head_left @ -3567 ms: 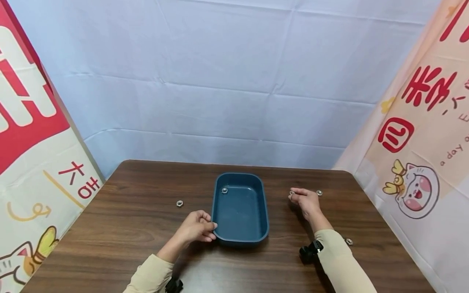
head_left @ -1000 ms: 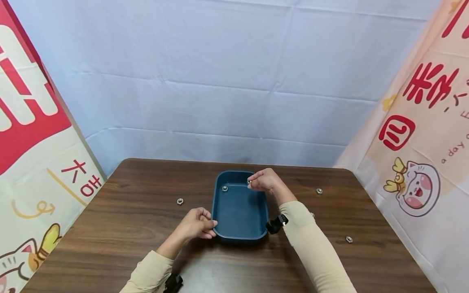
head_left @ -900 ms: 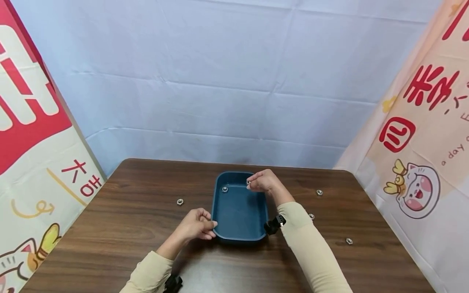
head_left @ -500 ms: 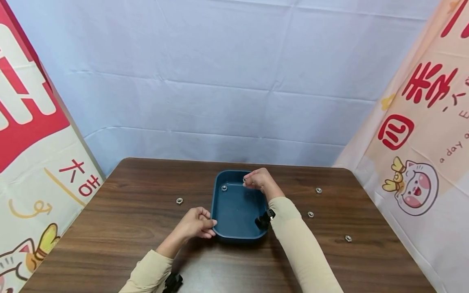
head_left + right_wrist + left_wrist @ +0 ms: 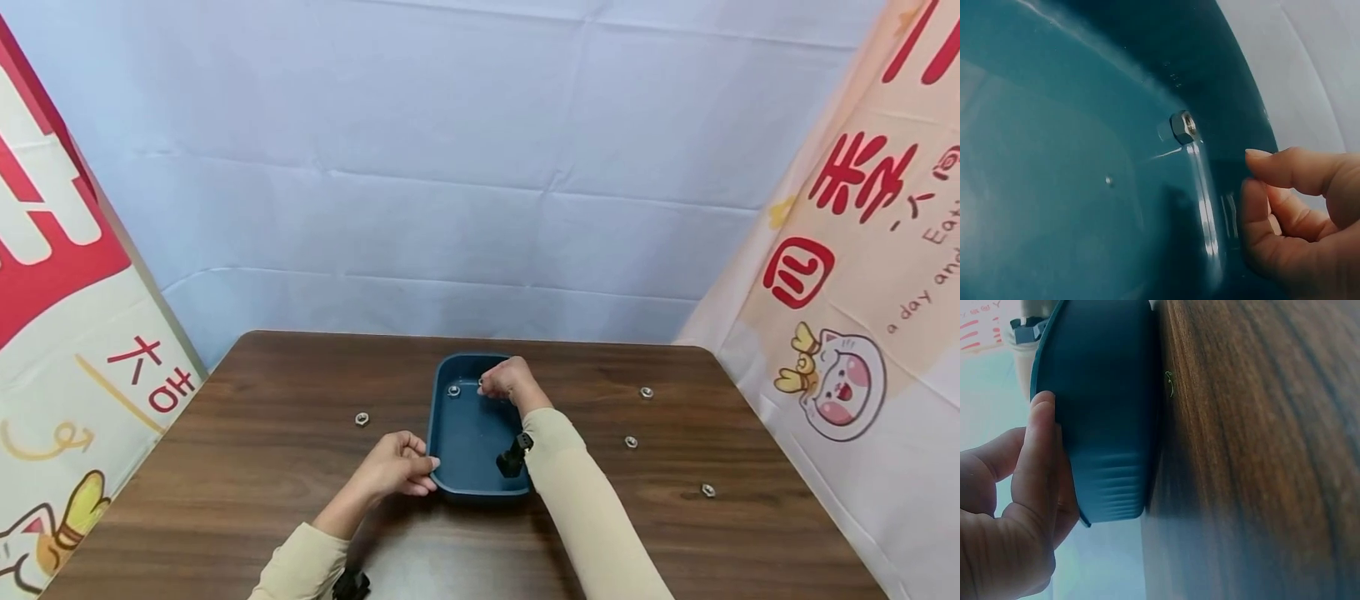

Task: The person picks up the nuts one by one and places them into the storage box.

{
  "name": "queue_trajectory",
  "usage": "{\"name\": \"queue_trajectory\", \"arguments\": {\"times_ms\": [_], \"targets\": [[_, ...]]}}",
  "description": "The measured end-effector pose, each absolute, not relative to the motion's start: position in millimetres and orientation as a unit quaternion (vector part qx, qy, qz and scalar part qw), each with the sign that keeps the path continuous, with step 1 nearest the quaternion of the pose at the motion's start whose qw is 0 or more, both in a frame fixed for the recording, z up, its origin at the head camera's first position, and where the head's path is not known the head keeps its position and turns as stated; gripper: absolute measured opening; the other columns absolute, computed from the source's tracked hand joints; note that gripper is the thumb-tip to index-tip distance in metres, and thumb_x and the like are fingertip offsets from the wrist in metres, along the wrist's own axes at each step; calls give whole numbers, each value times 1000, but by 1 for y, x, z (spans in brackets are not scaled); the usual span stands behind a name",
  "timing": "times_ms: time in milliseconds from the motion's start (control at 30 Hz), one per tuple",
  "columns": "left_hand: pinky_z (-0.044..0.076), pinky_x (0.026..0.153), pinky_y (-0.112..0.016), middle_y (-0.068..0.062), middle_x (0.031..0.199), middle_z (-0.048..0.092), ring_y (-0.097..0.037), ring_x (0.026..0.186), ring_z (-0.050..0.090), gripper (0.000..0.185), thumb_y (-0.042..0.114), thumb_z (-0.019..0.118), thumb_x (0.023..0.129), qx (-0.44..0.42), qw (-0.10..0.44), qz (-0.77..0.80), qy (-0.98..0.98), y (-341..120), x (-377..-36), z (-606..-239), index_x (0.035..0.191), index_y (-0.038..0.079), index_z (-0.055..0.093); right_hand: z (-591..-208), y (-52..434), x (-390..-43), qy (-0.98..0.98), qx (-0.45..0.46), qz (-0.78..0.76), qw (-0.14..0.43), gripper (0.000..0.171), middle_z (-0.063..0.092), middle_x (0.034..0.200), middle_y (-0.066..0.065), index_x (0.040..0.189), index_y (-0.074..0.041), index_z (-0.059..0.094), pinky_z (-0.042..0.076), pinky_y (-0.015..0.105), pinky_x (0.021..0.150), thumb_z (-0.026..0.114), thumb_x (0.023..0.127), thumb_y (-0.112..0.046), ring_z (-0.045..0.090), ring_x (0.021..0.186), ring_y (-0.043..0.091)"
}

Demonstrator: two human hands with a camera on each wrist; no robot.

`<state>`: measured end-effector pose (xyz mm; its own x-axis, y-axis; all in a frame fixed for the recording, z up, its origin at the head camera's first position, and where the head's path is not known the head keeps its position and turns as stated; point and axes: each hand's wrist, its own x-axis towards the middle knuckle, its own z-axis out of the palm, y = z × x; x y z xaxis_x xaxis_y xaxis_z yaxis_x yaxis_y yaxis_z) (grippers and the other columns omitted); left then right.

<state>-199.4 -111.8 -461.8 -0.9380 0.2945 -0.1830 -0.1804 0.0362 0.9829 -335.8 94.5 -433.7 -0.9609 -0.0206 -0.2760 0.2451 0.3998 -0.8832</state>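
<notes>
Head view shows me the right hand (image 5: 507,381) pinching one hex nut (image 5: 481,382) in the blue tray (image 5: 465,450), a loose nut (image 5: 453,391) at that hand's nine o'clock, the farther left hand (image 5: 396,464) gripping the tray's eight o'clock side.

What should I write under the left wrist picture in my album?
A left hand holds a blue tray by its edge on a wooden table, near a tiny green scrap.
</notes>
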Motion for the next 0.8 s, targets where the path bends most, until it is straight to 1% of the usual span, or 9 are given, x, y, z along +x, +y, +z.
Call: {"name": "queue_trajectory", "arguments": {"times_ms": [67,133,200,300,333,433,533,667,800], "targets": [[55,50,-30,-15,69,56,-19,55,64,29,0,64,84,36,173,692,700,-112,-198,-463,98,-8,41,-436,90,-336,828,79,-540,127,8,55,62,7,77,3,68,39,34,53,69,73,9,43,51,18],[55,50,-30,-16,69,56,-19,55,64,29,0,64,84,35,172,692,700,-112,-197,-463,98,-8,41,-438,87,-338,828,88,-539,132,11,56,62,8,71,0,65,38,32,51,68,73,11,46,52,19],[56,51,-31,-15,69,56,-19,55,64,29,0,64,84,36,171,692,700,-112,-198,-462,98,-8,41,-439,84,-340,830,93,-533,134,12,59,64,10,70,0,65,40,32,51,67,73,11,51,55,21],[56,51,-31,-15,69,56,-18,54,63,28,0,63,85,36,173,693,699,-111,-199,-461,98,-9,40,-443,82,-341,830,99,-531,142,8,62,67,12,75,3,68,45,32,56,66,74,11,57,60,23],[56,51,-31,-15,68,57,-18,54,63,28,-1,63,85,38,173,693,698,-111,-199,-460,98,-9,40,-443,82,-342,830,100,-530,143,8,62,69,12,79,4,69,47,33,57,66,75,11,59,63,24],[56,51,-32,-15,68,57,-18,54,63,29,-1,63,85,37,175,692,700,-110,-200,-458,99,-10,40,-445,82,-344,822,109,-539,147,14,64,76,15,87,7,69,51,34,63,65,75,12,61,64,24],[56,51,-31,-15,69,57,-17,53,63,30,0,64,85,35,175,691,701,-110,-199,-456,101,-10,40,-447,80,-348,819,114,-543,147,17,65,82,17,89,7,70,54,34,63,64,75,14,60,62,23],[55,49,-28,-14,69,57,-16,53,63,32,0,64,84,32,178,693,697,-111,-199,-456,101,-11,39,-453,76,-351,817,126,-543,148,18,65,81,16,88,6,70,56,34,62,68,72,14,60,57,22],[54,48,-26,-14,68,56,-16,53,62,33,-1,64,84,31,180,696,695,-111,-199,-457,101,-12,39,-458,74,-353,811,136,-551,144,23,65,83,15,90,6,70,56,33,59,70,70,16,63,60,23]]}}
